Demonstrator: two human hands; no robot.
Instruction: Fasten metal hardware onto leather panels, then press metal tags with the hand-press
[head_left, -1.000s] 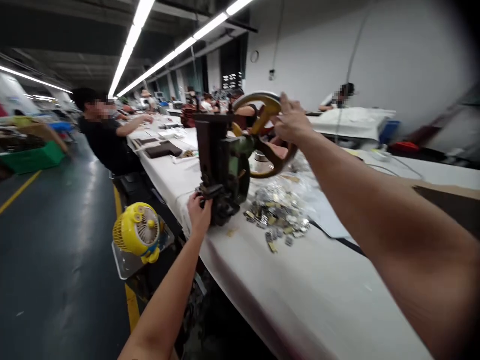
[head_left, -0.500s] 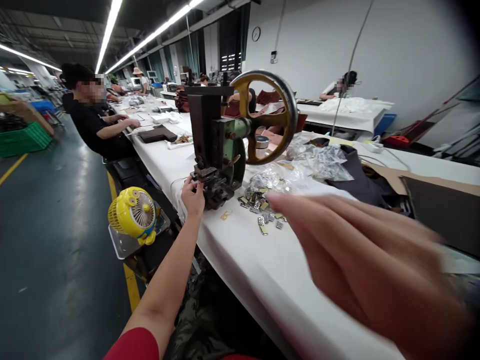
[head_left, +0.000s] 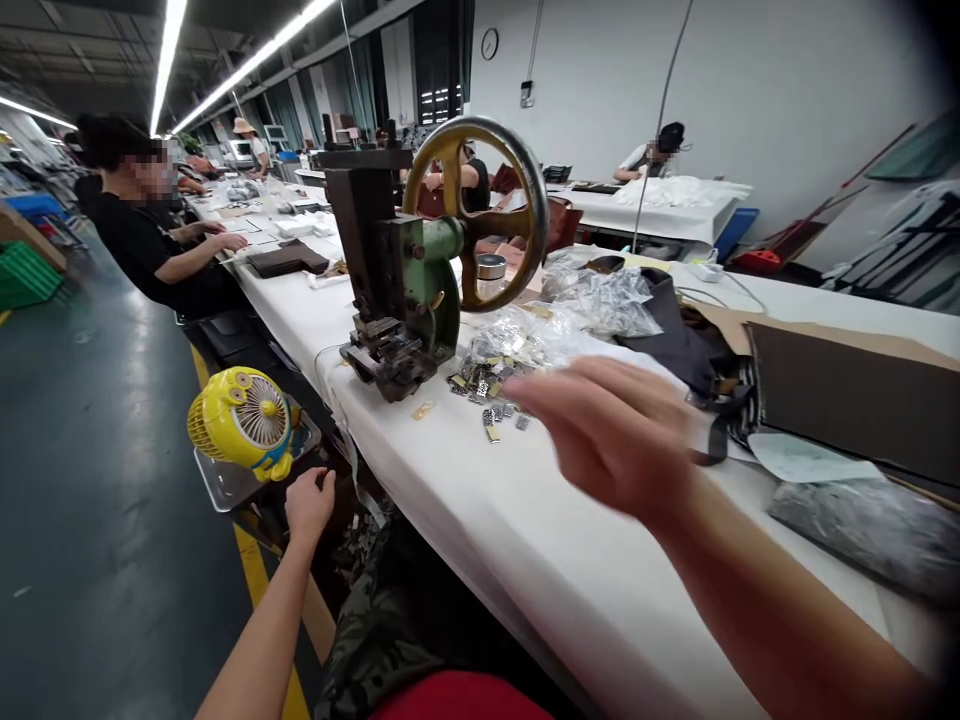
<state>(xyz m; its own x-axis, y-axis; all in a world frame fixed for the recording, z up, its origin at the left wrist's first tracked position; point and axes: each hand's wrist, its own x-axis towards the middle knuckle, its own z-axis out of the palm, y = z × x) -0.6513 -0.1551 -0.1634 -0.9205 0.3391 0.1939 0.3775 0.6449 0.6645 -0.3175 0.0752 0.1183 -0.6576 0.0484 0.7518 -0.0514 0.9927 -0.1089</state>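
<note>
A hand press [head_left: 405, 290] with a big yellowed handwheel [head_left: 487, 210] stands on the white-covered table [head_left: 540, 560]. Beside its base lies a pile of small metal plates [head_left: 491, 385], and one gold piece [head_left: 422, 410] rests in front. My right hand [head_left: 607, 435] hovers over the table just right of that pile, fingers stretched out and a bit blurred, holding nothing. My left hand [head_left: 307, 505] is down below the table edge, next to the yellow fan [head_left: 240, 420]; its fingers curl inward and I cannot see anything in them.
Clear bags of metal parts [head_left: 607, 300] and dark fabric [head_left: 679, 345] lie behind the pile. A brown cardboard box [head_left: 847, 385] sits at the right. A person in black [head_left: 161, 255] works further along the table; others sit at far tables.
My right hand left the handwheel and swept down toward the plates. My left hand let go of the press base and dropped below the table edge near the fan.
</note>
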